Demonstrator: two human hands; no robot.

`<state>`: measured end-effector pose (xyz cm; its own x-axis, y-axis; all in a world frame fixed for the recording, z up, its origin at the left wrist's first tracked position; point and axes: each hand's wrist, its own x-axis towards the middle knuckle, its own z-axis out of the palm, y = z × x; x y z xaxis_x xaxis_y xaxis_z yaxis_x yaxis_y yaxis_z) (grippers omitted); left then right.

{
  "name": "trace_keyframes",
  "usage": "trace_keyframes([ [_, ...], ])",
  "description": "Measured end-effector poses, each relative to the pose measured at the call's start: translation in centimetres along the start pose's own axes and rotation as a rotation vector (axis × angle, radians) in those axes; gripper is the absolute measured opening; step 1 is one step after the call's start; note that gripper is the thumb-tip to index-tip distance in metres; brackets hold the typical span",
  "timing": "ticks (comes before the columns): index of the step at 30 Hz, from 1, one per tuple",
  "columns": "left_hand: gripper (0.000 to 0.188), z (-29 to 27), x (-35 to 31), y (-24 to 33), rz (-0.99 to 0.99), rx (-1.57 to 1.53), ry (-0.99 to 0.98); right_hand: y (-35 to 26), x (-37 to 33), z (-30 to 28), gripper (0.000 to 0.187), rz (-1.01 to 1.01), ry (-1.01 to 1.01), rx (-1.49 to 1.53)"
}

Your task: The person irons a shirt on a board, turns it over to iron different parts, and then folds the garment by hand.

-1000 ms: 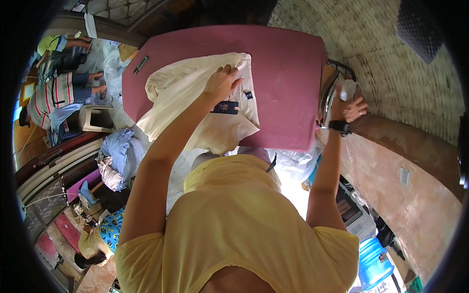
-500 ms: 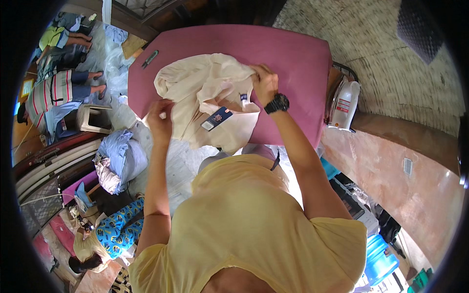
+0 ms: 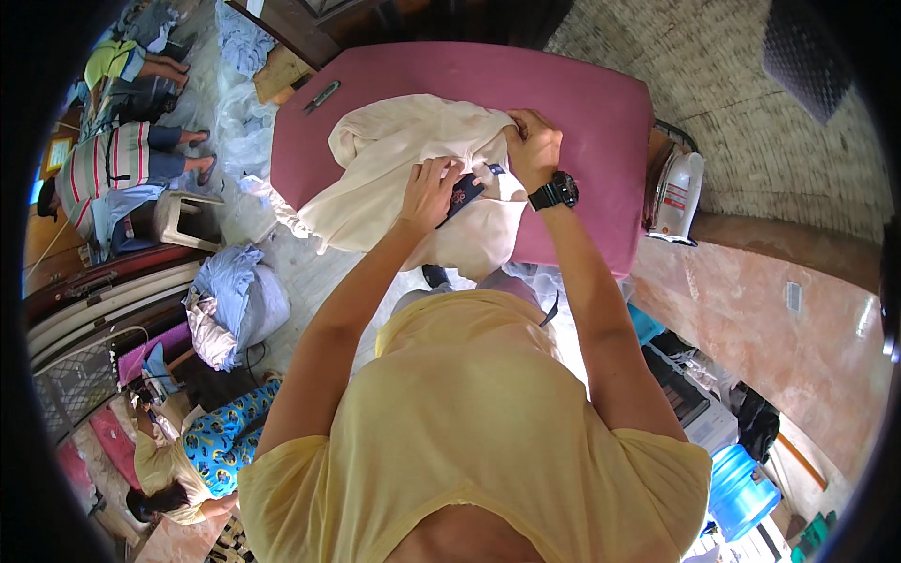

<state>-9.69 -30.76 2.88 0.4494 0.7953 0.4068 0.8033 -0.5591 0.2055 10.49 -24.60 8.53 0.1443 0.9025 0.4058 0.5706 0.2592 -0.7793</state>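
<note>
A cream shirt [image 3: 375,188] lies bunched on the maroon padded ironing board [image 3: 591,122], one part hanging over the left near edge. My right hand [image 3: 533,150], a black watch on its wrist, is closed on the shirt's far right edge near the neck opening. My left hand [image 3: 430,192] rests over the middle of the shirt, its fingers bent and closed on the cloth beside the tag. A dark blue hang tag [image 3: 463,195] lies on the shirt, partly covered by that hand.
A small green-handled cutter [image 3: 322,98] lies at the board's far left. A white iron [image 3: 676,197] stands at its right end. On the floor to the left are a bundle of blue cloth [image 3: 239,305] and a white stool [image 3: 183,220]. Other people work at the left.
My left hand has moved right, from the shirt's left edge to its middle near the tag. The shirt's left part now spreads over the board's edge. My right hand stays at the neck edge.
</note>
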Motion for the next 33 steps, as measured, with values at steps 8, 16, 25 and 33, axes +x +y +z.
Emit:
trace_keyframes([
  [8,0.028,-1.1,-0.9,-1.8,-0.23,-0.479,0.25,-0.4,-0.1,-0.8,0.019,-0.039,0.087,-0.09],
  [16,0.005,-17.3,4.7,-4.5,-0.272,-0.309,0.457,-5.0,-9.1,-2.4,0.013,0.106,-0.366,0.035],
  [25,0.002,2.7,19.8,-1.3,0.167,-0.575,0.155,2.7,-13.5,-6.3,0.035,1.18,-0.459,0.564],
  [33,0.012,14.4,19.2,-2.8,-0.052,-0.517,-0.145,15.3,-15.2,-12.7,0.052,0.532,-0.067,-0.661],
])
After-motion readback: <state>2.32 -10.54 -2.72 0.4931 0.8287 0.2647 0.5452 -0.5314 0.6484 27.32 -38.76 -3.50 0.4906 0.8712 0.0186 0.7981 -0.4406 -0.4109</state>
